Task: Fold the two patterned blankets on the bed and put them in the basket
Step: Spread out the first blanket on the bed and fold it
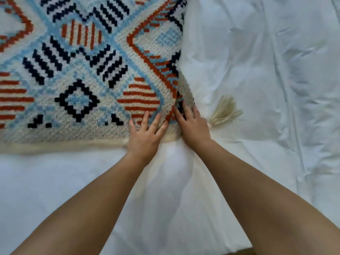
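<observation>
A knitted patterned blanket [82,70] in cream, light blue, rust and navy lies spread over the upper left of the bed. Its near right corner ends in a cream tassel [223,112]. My left hand [145,134] lies flat on the blanket just inside that corner, fingers spread. My right hand [193,124] rests beside it on the blanket's right edge, fingers pressing on the fabric. Only one blanket is in view, and no basket shows.
The white bed sheet [266,89] is wrinkled and fills the right side and the foreground. The blanket's cream border [55,146] runs along its near edge. A sliver of brown floor [239,252] shows at the bottom.
</observation>
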Tool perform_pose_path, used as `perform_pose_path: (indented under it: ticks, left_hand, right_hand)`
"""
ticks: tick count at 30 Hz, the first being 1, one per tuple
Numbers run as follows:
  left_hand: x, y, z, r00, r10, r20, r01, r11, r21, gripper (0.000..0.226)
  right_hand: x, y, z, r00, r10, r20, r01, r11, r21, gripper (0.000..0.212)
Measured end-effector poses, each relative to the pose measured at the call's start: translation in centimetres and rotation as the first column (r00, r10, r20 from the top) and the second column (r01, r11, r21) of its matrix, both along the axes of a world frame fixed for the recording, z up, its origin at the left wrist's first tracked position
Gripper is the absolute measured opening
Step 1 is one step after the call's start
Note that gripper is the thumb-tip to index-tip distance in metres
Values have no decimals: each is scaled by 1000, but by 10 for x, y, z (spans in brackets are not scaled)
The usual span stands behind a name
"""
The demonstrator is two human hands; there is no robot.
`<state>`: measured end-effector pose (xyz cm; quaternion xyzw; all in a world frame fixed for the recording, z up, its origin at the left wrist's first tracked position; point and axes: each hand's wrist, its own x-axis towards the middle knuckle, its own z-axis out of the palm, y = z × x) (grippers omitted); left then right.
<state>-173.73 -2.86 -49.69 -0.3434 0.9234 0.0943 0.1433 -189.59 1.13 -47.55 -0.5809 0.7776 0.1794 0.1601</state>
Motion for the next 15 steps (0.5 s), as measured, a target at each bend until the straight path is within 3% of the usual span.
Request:
perform_pose_path:
  ticks: [5, 7, 12, 15]
  left_hand:
    - [3, 8, 23, 974, 153, -167, -116, 971, 208, 53]
    - [0, 13, 34, 966, 155, -206, -106, 967, 230, 51]
    - [-13, 36, 57, 965, 49, -259, -7, 987, 160, 45]
    - [1, 62, 48, 992, -48, -118, 70, 980, 187, 50]
  right_hand:
    - [-5, 9, 26, 990, 143, -18, -143, 955, -261, 16]
    - [-18, 19, 48, 987, 153, -50, -161, 930, -329, 12]
    - [-25, 57, 78, 994, 17, -103, -27, 995, -94, 21]
    - [-3, 80, 68, 996, -51, -78, 55, 997, 45, 24]
